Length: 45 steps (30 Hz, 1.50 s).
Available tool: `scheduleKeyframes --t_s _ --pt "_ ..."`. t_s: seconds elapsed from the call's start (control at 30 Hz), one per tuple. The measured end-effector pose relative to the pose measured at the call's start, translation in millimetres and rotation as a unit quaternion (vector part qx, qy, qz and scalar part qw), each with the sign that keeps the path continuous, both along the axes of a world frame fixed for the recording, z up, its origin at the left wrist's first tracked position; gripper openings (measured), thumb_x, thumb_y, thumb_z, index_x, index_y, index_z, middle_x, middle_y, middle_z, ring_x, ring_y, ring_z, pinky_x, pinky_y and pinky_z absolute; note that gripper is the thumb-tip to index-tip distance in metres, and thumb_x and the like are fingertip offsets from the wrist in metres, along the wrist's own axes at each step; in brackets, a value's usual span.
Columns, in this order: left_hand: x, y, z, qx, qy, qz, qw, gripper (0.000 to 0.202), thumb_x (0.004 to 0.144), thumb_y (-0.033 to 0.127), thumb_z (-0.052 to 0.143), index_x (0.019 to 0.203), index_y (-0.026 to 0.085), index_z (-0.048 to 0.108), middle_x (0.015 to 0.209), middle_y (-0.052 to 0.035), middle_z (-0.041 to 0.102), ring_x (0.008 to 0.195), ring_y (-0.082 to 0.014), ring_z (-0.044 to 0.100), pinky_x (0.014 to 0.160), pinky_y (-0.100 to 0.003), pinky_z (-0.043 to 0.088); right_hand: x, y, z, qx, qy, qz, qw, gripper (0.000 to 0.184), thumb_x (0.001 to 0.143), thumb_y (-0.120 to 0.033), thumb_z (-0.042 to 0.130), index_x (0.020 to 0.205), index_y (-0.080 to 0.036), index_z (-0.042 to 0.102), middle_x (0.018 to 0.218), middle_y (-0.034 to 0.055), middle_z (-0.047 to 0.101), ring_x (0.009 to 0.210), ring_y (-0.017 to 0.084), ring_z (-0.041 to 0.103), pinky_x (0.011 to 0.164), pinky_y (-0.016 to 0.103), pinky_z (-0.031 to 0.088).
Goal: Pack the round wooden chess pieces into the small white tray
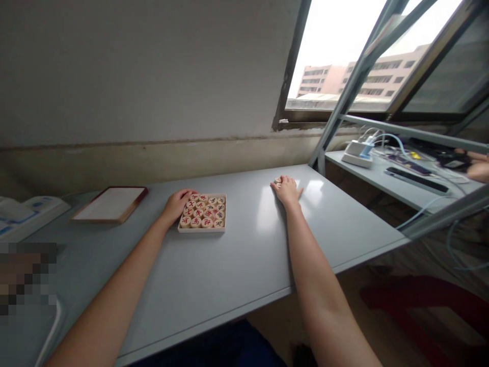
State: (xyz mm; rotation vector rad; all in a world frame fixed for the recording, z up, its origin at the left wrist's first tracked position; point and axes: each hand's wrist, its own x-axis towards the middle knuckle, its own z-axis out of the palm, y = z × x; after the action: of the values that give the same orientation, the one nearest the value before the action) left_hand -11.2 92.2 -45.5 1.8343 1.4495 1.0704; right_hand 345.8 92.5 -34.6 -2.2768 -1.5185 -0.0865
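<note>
A shallow square tray [202,230] holds several round wooden chess pieces marked in red and dark characters. My left hand [176,204] rests against the tray's left edge, fingers curled over its far corner. My right hand [287,189] lies on the grey table [214,275] far to the right of the tray, fingers together over a single round piece [277,180] that peeks out at the fingertips.
A flat board with a dark red border [110,204] lies at the left. A white device [23,216] sits at the far left edge. A second table [401,183] at the right carries a power strip [357,152] and cables. A window frame stands behind.
</note>
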Motion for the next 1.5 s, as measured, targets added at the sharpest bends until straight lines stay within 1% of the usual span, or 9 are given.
scheduleKeyframes --t_s 0.3,0.6,0.93,1.0,1.07,1.17,1.23,1.37,1.5 --pt "0 1 -1.3 0.010 0.017 0.003 1.000 0.038 0.075 0.040 0.038 0.086 0.015 0.063 0.091 -0.0068 0.066 0.085 -0.0192 0.058 0.077 -0.028 0.043 -8 -3 -1.0 0.078 -0.064 -0.025 0.995 0.050 0.075 -0.048 0.047 0.114 -0.016 0.048 0.116 0.0136 0.050 0.109 0.029 0.038 0.094 0.055 0.015" --pt "3 -6 5.3 0.020 0.028 0.012 0.999 0.035 0.077 0.034 0.035 0.085 0.014 0.063 0.091 -0.0076 0.065 0.086 -0.0183 0.058 0.078 -0.028 0.042 12 -8 7.0 -0.010 0.128 -0.114 0.985 0.075 0.056 -0.057 0.064 0.120 -0.021 0.046 0.129 0.0168 0.039 0.119 0.037 0.027 0.092 0.063 0.015" --pt "5 -6 2.9 0.034 0.036 0.020 0.999 0.032 0.078 0.029 0.037 0.085 0.014 0.064 0.090 -0.0070 0.066 0.085 -0.0179 0.058 0.078 -0.027 0.042 4 -9 5.9 0.030 0.126 -0.102 0.986 0.066 0.063 -0.046 0.063 0.121 -0.018 0.046 0.130 0.0179 0.039 0.122 0.037 0.024 0.093 0.062 0.014" --pt "5 -7 4.0 0.032 0.031 0.021 0.999 0.031 0.079 0.027 0.037 0.085 0.014 0.064 0.090 -0.0074 0.066 0.085 -0.0178 0.058 0.077 -0.026 0.042 -8 -7 12.6 0.084 0.101 -0.053 0.990 0.065 0.063 -0.042 0.064 0.122 -0.020 0.045 0.130 0.0158 0.040 0.122 0.037 0.024 0.091 0.063 0.017" --pt "5 -9 5.1 0.030 0.032 0.023 0.999 0.031 0.079 0.027 0.037 0.086 0.014 0.064 0.091 -0.0075 0.066 0.085 -0.0176 0.058 0.077 -0.026 0.042 -32 -7 21.9 0.146 0.083 0.090 0.982 0.058 0.066 -0.033 0.062 0.120 -0.022 0.046 0.126 0.0117 0.044 0.119 0.032 0.032 0.092 0.058 0.023" --pt "4 -9 4.6 0.033 0.039 0.028 0.998 0.030 0.080 0.026 0.037 0.086 0.014 0.065 0.091 -0.0070 0.066 0.085 -0.0172 0.058 0.077 -0.026 0.042 -82 -14 35.0 0.162 0.101 0.387 0.902 0.040 0.071 -0.016 0.055 0.110 -0.024 0.054 0.111 0.0053 0.057 0.104 0.021 0.049 0.092 0.042 0.035" --pt "4 -9 3.4 0.038 0.042 0.024 0.998 0.030 0.081 0.026 0.037 0.086 0.015 0.065 0.091 -0.0065 0.066 0.085 -0.0170 0.058 0.077 -0.025 0.043 -116 -25 40.3 0.129 0.115 0.501 0.848 0.033 0.072 -0.011 0.053 0.102 -0.024 0.059 0.104 0.0033 0.060 0.099 0.018 0.053 0.089 0.037 0.038" --pt "4 -7 2.1 0.049 0.045 0.016 0.998 0.031 0.081 0.025 0.036 0.085 0.015 0.065 0.090 -0.0068 0.066 0.085 -0.0173 0.058 0.077 -0.025 0.043 -153 -45 42.0 0.006 0.158 0.589 0.792 0.025 0.073 -0.018 0.058 0.097 -0.024 0.063 0.101 0.0033 0.062 0.092 0.017 0.056 0.081 0.032 0.044" --pt "4 -6 2.5 0.046 0.050 0.017 0.998 0.031 0.081 0.025 0.036 0.085 0.016 0.065 0.090 -0.0064 0.066 0.085 -0.0176 0.058 0.077 -0.026 0.043 -151 -48 39.8 -0.056 0.195 0.577 0.792 0.025 0.073 -0.022 0.060 0.098 -0.024 0.064 0.102 0.0042 0.063 0.091 0.018 0.057 0.079 0.031 0.045"
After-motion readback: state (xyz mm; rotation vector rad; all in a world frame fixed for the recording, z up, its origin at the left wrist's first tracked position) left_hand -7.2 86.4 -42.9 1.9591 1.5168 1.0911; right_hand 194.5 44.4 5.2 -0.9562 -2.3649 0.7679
